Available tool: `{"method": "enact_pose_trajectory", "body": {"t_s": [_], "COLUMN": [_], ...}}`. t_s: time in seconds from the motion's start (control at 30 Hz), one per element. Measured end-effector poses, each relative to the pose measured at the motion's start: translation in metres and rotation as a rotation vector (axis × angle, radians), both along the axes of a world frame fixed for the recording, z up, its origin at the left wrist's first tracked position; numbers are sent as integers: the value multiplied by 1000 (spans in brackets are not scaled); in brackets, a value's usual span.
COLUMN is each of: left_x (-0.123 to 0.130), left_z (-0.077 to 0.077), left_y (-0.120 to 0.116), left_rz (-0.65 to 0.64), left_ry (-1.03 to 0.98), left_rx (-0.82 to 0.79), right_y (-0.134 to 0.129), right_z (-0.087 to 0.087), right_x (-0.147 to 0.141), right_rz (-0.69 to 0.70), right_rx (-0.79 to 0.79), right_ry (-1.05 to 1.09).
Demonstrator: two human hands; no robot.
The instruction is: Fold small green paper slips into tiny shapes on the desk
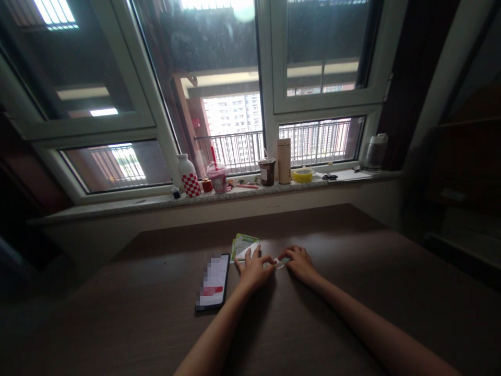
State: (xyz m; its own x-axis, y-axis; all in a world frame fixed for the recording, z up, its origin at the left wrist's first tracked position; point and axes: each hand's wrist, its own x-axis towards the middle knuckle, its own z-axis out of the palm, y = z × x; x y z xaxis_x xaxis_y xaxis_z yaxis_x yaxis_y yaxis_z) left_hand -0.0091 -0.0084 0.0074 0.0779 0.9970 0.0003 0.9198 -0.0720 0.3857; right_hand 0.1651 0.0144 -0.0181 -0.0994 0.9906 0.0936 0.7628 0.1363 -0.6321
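Pinching fingers: the left hand (254, 269) and the right hand (300, 262) meet over the table (156, 292), and both grasp a small clear piece (279, 263) by its edges with bent fingertips. Perhaps it is held from 2 sides because it is thin and light; what it is exactly, I cannot tell.
Left hand: the other fingers are spread over the green-edged cards (246, 245), not clenched. It is possible that they steady the cards, but whether they press or only hover, I cannot tell.
Right hand: curled low, with its side near the table top, which probably gives support for fine work.
Cards: overlapping, just beyond the left hand, within easy reach.
Phone (213, 282): lying face up and lit, left of the left hand, turned so that the screen can be read, I suppose.
Window sill (242, 194): it bears the checkered bottle (189, 177), the pink drink cup with straw (217, 177), the brown drink cup (267, 171), the tan flask (284, 162), the yellow tape roll (302, 176) and the black-handled scissors (330, 177). The drinks stand upright, well apart from the hands, perhaps so that nothing spills on the cards.
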Motion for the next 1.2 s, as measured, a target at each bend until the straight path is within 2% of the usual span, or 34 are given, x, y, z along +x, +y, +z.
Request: {"method": "enact_pose_trajectory", "body": {"t_s": [0.43, 0.73, 1.2], "left_x": [9, 6, 1], "left_z": [-1, 3, 4], "left_y": [0, 5, -1], "left_rz": [40, 4, -40], "left_ry": [-24, -28, 31], "left_rx": [102, -4, -55], "right_y": [-2, 4, 6], "right_z": [-1, -2, -1], "right_x": [-2, -1, 3], "right_rz": [-26, -26, 5], "right_rx": [50, 34, -2], "right_ry": [-7, 65, 21]}}
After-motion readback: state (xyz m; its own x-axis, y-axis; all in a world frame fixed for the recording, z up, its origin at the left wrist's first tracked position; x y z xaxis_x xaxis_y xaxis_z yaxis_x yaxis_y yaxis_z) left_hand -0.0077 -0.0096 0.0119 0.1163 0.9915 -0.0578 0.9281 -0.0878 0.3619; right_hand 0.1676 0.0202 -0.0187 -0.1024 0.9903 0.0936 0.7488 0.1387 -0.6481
